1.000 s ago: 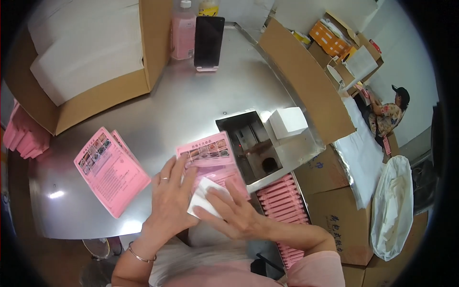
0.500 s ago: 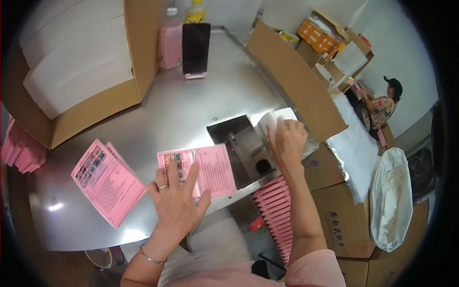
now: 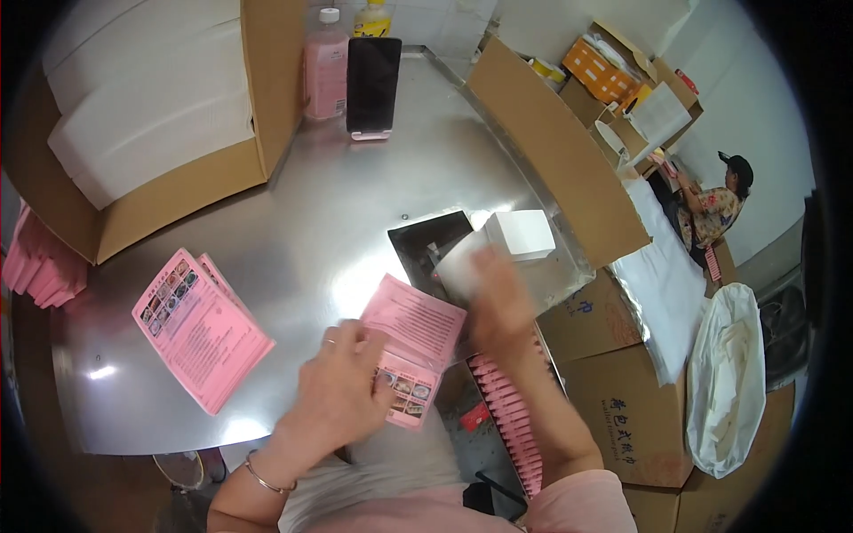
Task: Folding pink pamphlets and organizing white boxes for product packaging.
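My left hand grips a pink printed tissue sleeve at the table's front edge. The sleeve is tilted and bent along its middle, with small food pictures on its lower half. My right hand, smeared by motion, holds a folded white tissue over the dark recessed plate in the tabletop. Just behind that hand, a stack of white tissues rests near the table's right edge. A pile of similar pink sleeves lies on the left part of the table.
On the left stands an open carton full of white tissues. A phone on a stand and a pink bottle are at the back. Below the right edge sits a box of pink packets. A seated person is far right.
My right hand has come off the white stack toward me with a tissue. My left hand has lifted and turned the pink sleeve, which lay flat on the table, toward the front edge.
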